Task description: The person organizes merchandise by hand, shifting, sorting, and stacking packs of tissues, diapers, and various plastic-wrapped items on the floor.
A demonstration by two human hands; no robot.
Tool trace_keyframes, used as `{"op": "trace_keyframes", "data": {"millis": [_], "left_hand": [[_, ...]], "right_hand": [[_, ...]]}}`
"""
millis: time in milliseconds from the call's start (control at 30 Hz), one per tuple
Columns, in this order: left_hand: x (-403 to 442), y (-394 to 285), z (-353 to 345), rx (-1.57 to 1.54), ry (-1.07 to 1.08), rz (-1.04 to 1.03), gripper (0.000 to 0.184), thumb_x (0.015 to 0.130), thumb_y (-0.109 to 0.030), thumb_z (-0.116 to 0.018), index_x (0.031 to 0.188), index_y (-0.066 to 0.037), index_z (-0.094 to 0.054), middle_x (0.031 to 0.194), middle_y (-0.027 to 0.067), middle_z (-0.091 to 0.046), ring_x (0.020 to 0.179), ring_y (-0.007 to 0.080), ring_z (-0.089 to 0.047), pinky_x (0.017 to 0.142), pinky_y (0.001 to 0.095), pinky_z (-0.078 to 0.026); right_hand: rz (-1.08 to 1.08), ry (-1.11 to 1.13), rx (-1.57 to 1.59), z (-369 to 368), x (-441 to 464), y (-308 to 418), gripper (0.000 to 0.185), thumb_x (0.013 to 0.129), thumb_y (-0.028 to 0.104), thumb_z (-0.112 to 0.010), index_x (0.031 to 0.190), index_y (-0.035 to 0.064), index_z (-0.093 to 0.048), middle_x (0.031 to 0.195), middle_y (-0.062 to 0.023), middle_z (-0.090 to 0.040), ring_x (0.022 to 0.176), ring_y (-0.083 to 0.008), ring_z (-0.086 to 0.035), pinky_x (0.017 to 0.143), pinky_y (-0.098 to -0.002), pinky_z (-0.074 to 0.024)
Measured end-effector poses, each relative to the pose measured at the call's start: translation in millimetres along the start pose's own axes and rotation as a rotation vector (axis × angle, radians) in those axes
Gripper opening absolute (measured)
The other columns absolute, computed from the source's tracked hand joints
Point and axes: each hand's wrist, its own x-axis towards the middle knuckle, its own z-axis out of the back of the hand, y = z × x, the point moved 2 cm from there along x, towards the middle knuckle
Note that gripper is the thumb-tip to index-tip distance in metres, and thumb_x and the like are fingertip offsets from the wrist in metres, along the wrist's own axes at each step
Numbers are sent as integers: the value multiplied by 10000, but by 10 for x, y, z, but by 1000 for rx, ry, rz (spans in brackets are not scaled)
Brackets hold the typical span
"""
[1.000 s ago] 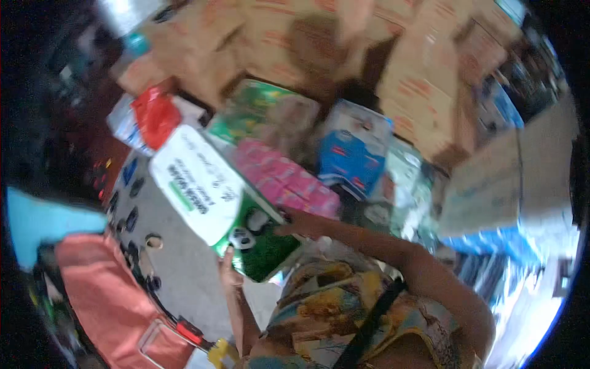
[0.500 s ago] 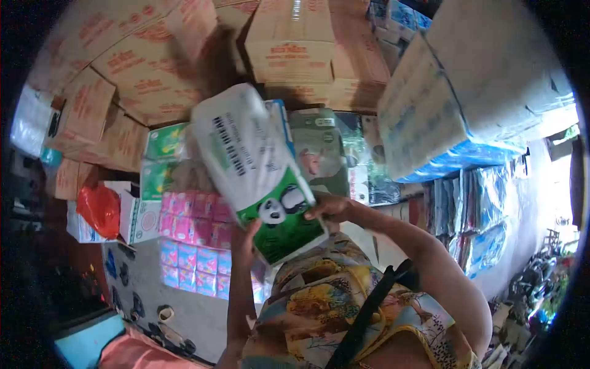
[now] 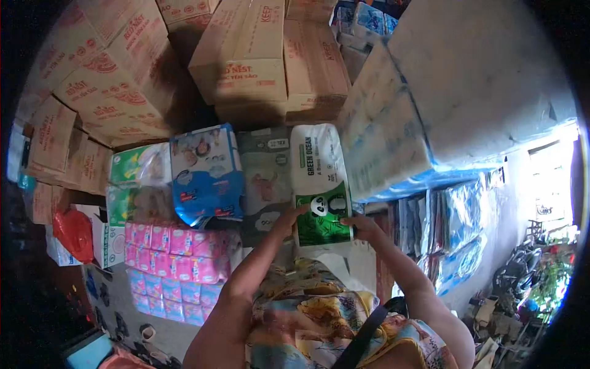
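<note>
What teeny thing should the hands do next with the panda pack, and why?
Perhaps loosen the left hand and right hand from the panda pack: it seems to rest beside the grey pack, and both hands hold only its near end.

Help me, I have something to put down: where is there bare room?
Grey floor shows bare between the blue packs and the footwear. It is crowded around the panda pack: a grey pack lies on its left, the tall wrapped stack rises on its right, and cartons stand behind.
</note>
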Motion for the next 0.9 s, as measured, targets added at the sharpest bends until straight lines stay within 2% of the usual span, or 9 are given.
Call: {"op": "trace_keyframes", "data": {"millis": [167,267,333,400,467,600,667,800,900], "left_hand": [[410,-18,-129,12,-146,-317,383,697,-258,-608,980,-27,-489,770,48,-562,652,115,-538,587,259,-446],[803,267,140,102,-239,-53,459,685,-280,-599,1038,-28,-450,842,102,-545,750,185,-535,655,317,-435],[1078,557,251,1302,-531,-610,522,690,-253,-555,1116,-13,-373,960,159,-496,886,274,-488,739,376,-395],[1333,1037,357,1483,-458,-400,545,683,-229,-541,1136,-4,-341,992,187,-467,934,307,-451,776,386,-372],[1241,1089,333,1643,-385,-172,569,676,-205,-528,1156,6,-308,1025,214,-438,981,340,-414,812,397,-350],[687,816,33,1290,-231,-187,576,650,-117,-542,1161,4,-305,1063,229,-405,1014,346,-391,851,384,-333],[579,780,-20,1183,-246,-242,574,643,-89,-544,1160,-2,-311,1069,229,-401,1021,348,-384,863,383,-326],[593,570,-73,1200,-83,-139,463,702,-110,-498,1138,-33,-364,1105,193,-399,1001,333,-404,835,398,-343],[647,743,106,1290,-70,-88,386,706,-112,-490,1076,-35,-413,1017,187,-454,910,329,-457,760,400,-382]], "right_hand": [[100,-216,-85,360,251,125,440,677,-27,-557,1086,27,-404,962,-124,-523,832,-203,-531,721,-319,-451],[291,-418,-477,438,417,84,559,663,18,-593,1160,43,-338,994,-122,-504,843,-193,-514,718,-304,-433],[299,-474,-781,94,259,236,722,637,74,-637,1235,52,-232,1052,-107,-466,891,-184,-479,731,-281,-403],[353,-210,-411,356,602,-94,732,635,72,-638,1237,50,-223,1074,-111,-456,926,-178,-463,751,-275,-398],[369,-200,-742,703,999,-455,718,623,70,-645,1221,38,-248,1077,-116,-457,929,-172,-465,762,-276,-397],[346,-90,-1074,265,1007,-506,675,583,86,-649,1173,78,-320,1095,-150,-432,935,-261,-467,776,-350,-397],[467,-338,-1586,4,868,-464,687,576,128,-644,1181,127,-320,1187,-199,-316,996,-341,-419,795,-397,-380],[669,-167,-1660,-59,1031,-522,661,604,188,-619,1190,194,-314,1231,-236,-204,1020,-426,-358,802,-455,-361],[155,-292,-1784,-187,1107,-557,612,640,238,-585,1189,234,-315,1241,-239,-170,995,-476,-342,778,-503,-359]]}}
